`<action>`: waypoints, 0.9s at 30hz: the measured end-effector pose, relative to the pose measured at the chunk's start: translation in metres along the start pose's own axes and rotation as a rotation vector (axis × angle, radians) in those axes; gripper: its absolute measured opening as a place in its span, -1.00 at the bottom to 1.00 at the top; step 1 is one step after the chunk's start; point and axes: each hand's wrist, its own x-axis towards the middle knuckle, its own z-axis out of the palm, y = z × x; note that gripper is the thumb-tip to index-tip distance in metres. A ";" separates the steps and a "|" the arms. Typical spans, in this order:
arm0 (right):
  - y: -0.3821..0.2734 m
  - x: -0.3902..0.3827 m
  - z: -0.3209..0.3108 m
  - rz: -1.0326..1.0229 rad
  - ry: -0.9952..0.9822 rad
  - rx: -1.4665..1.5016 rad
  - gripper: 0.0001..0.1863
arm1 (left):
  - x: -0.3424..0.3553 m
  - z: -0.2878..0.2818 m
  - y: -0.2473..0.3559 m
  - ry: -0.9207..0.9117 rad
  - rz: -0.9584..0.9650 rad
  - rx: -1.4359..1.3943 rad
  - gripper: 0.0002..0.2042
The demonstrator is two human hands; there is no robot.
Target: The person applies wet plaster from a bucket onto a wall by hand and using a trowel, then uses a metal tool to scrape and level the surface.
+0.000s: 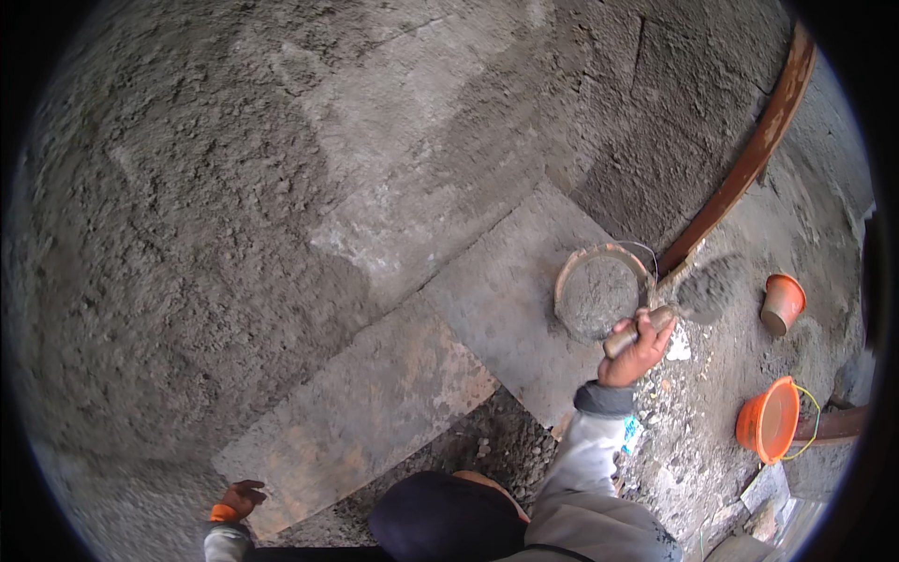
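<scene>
My right hand [641, 348] is wrapped round the wooden handle of a trowel [663, 317]. A heap of wet grey mortar [714, 287] lies on its blade, somewhat blurred. Just left of the trowel stands a bucket [563, 279] filled with grey mortar, its thin wire handle at the far side. At the lower left, my left hand [245, 496] is held out beside the near corner of a flat board [351, 412]. Its fingers are stretched and nothing shows in them. An orange band circles that wrist.
A rough mortar-coated wall [206, 215] fills the left and top. A reddish-brown beam [749, 169] curves down at the right. Two orange buckets, a small one [785, 304] and one with a yellow handle [770, 420], lie farther right. Rubble [506, 440] borders the boards.
</scene>
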 end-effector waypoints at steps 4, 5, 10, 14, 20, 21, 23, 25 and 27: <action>0.085 0.039 0.059 -0.460 0.406 -0.485 -0.34 | 0.009 -0.006 -0.003 0.054 0.046 -0.044 -0.67; 0.131 0.051 0.066 -0.404 0.307 -0.662 -0.38 | 0.021 -0.001 -0.008 0.042 0.072 -0.054 -0.67; 0.129 0.000 0.027 0.025 -1.449 -0.637 -0.32 | 0.006 -0.001 0.012 0.132 -0.030 -0.104 -0.75; 0.042 -0.039 -0.041 0.165 -1.299 -0.795 -0.38 | -0.006 0.001 0.023 0.097 -0.045 -0.108 -0.77; 0.068 0.095 -0.147 0.071 -0.891 -1.319 -0.81 | 0.021 0.005 0.006 0.049 -0.020 -0.262 -0.73; 0.074 0.094 -0.128 0.504 -0.836 -1.164 -0.84 | 0.018 0.004 0.021 0.068 -0.019 -0.235 -0.72; 0.078 0.083 -0.086 1.036 -0.669 -0.970 -0.87 | 0.012 0.003 0.023 0.078 -0.012 -0.222 -0.72; 0.072 0.061 -0.075 1.125 -0.655 -0.904 -0.84 | 0.016 -0.004 0.020 0.058 -0.008 -0.237 -0.73; 0.075 0.066 -0.095 1.177 -0.633 -0.604 -0.77 | 0.023 -0.004 0.040 0.055 -0.003 -0.178 -0.72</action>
